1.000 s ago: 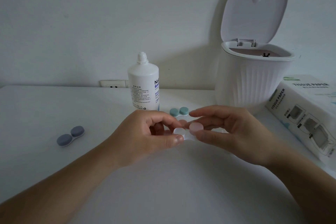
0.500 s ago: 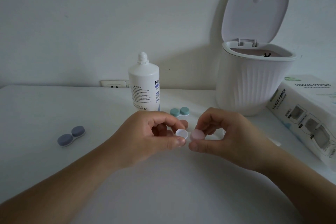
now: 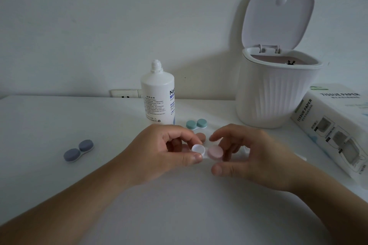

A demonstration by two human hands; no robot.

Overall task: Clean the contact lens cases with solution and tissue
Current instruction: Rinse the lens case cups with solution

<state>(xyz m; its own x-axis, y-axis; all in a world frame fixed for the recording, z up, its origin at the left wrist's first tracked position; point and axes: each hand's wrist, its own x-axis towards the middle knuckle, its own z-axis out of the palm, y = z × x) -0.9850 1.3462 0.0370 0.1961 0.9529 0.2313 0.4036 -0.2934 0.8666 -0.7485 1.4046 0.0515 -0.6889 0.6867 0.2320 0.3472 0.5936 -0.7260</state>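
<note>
- Since half a second ago, right hand (image 3: 256, 157) has let its fingers uncurl off the pink cap (image 3: 215, 152); thumb and fingers now hover spread around it, seemingly not pinching, though contact at the far side is hidden.
- Left hand (image 3: 165, 153) pinches the held case (image 3: 199, 150) at its white end, thumb in front, fingers behind, just above the table (image 3: 179, 205).
- Likely handling: light, stiff, smooth plastic, slippery once wet; best held by the body's edge while the other hand twists a cap by its rim.
- Count: three contact lens cases clearly seen, namely the held one, a teal case (image 3: 196, 124) near the solution bottle (image 3: 158, 95), and a blue-grey case (image 3: 78, 150) well apart at left. A brownish cap (image 3: 200, 137) behind the hands may belong to a fourth.
- One solution bottle, one tissue box (image 3: 334, 125), one open bin (image 3: 276, 89).
</note>
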